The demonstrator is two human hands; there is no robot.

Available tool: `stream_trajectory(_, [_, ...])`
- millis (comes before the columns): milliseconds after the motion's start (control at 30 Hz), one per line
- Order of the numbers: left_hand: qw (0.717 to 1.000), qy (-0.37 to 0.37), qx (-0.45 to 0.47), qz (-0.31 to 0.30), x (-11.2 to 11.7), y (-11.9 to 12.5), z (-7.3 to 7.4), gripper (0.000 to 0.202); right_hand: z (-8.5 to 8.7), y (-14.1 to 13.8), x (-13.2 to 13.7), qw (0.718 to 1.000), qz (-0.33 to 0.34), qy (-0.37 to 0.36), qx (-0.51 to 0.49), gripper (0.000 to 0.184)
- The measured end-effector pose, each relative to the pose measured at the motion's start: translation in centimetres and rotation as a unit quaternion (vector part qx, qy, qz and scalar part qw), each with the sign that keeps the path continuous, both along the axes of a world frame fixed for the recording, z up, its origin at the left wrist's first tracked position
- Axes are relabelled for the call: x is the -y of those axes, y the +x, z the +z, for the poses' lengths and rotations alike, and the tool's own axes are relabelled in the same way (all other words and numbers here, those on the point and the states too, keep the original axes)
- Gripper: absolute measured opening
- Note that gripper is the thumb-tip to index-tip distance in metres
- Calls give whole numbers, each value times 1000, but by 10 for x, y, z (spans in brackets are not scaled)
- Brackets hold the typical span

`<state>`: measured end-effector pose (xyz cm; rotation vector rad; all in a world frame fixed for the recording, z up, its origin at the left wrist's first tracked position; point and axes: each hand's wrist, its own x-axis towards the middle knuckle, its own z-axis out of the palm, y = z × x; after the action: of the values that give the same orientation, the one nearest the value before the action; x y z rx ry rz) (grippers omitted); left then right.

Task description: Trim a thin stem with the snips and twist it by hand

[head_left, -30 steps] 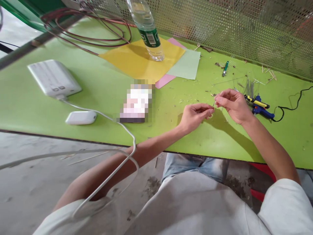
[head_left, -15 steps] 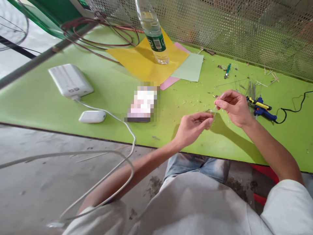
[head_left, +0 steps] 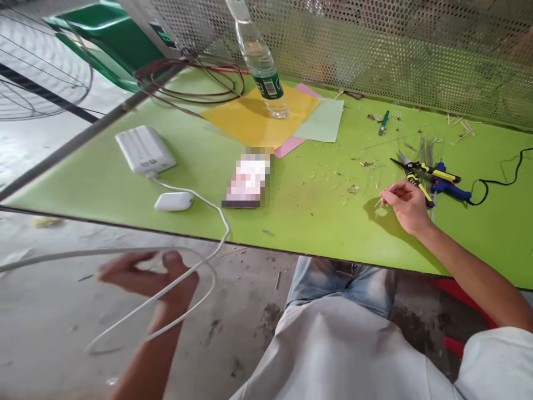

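Note:
My right hand (head_left: 405, 206) is over the right part of the green table, thumb and fingers pinched on a small thin pale piece (head_left: 378, 204). What it is made of is too small to tell. Close behind that hand lie yellow-and-black pliers (head_left: 416, 176) and a blue glue gun (head_left: 452, 189), beside a bunch of thin clear strips (head_left: 426, 150). Off the table's front edge at the left, my left hand (head_left: 156, 278) hangs over the floor, blurred, its fingers stretched out and the thumb apart. Nothing shows in it. A white cable (head_left: 183, 276) crosses in front of it.
On the table (head_left: 325, 233) are a phone (head_left: 250, 178), a white power bank (head_left: 145, 150), a small white case (head_left: 174, 201), a water bottle (head_left: 268, 83) on coloured paper (head_left: 233, 122), and a green cutter (head_left: 383, 123). Scraps lie scattered. A perforated screen (head_left: 375, 61) stands behind.
My left hand has left the right hand and swung left, off the table, with its fingers opened. My right hand has dropped slightly nearer, still pinching; the pliers now show. The view has shifted somewhat.

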<state>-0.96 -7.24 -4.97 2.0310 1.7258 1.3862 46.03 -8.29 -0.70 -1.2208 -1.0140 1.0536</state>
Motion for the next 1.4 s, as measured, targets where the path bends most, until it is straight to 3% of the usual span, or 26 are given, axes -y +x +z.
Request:
stream_trajectory(33, [993, 77, 9, 87, -11, -8, -1, 47, -4, 0, 1, 1000, -6, 2, -1, 36])
stream_trajectory(67, [992, 78, -7, 99, -21, -14, -4, 43, -6, 0, 2, 1000, -11, 3, -2, 36])
stream_trajectory(133, [994, 80, -40, 57, -37, -18, -11, 40, -9, 0, 3, 1000, -12, 3, -9, 34])
stream_trajectory(267, [990, 54, -129, 19, -48, -17, -17, 54, -10, 0, 4, 1000, 14, -1, -22, 30])
stream_trajectory(367, [981, 19, -193, -13, -51, -25, -13, 68, -10, 2, 6, 999, 28, -6, -17, 29])
stream_trajectory(533, [965, -4, -250, -77, -55, -40, -12, 72, -12, 4, 6, 999, 28, -16, -7, 29])
stream_trajectory(700, [948, 88, -297, -71, -54, -36, -17, 45, -13, 4, 5, 999, 29, -3, -14, 30])
stream_trajectory(833, [937, 96, -328, -67, -52, -33, -18, 41, -13, 3, 5, 999, 28, -1, -22, 29])
stream_trajectory(1033, [940, 82, -325, -60, -51, -34, -15, 61, -12, 3, 5, 999, 31, -3, -23, 29])
stream_trajectory(1400, [944, 55, -310, -96, -49, -30, -10, 57, -11, 2, 5, 999, 23, -9, -24, 31])
